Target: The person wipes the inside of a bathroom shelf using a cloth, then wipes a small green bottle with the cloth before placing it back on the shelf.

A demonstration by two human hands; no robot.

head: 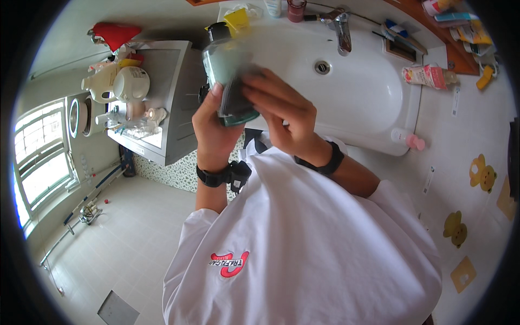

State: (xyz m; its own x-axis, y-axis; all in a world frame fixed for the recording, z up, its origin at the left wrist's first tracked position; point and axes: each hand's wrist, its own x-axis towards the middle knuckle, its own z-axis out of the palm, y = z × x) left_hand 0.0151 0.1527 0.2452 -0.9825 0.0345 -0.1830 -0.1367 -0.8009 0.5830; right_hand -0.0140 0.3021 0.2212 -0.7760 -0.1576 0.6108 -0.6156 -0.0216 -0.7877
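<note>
My left hand (217, 126) grips a clear, greenish plastic bottle (215, 57) with a black cap, its thumb along the near side. The bottle is tilted and held up in front of the near-left part of a white washbasin (365, 97). Fingers of my right hand (288, 107) press a dark grey cloth-like piece (237, 95) against the bottle's side. Motion blurs that piece and the fingertips, so its exact kind is unclear. Both wrists wear black bands.
A chrome faucet (344, 36) rises at the basin's back edge. A pink-labelled bottle (426, 76) and a pink-capped bottle (407, 139) stand at the right rim. A yellow tube (237, 19) lies at back left. Left, a washing machine (178, 101) carries detergent jugs (132, 83).
</note>
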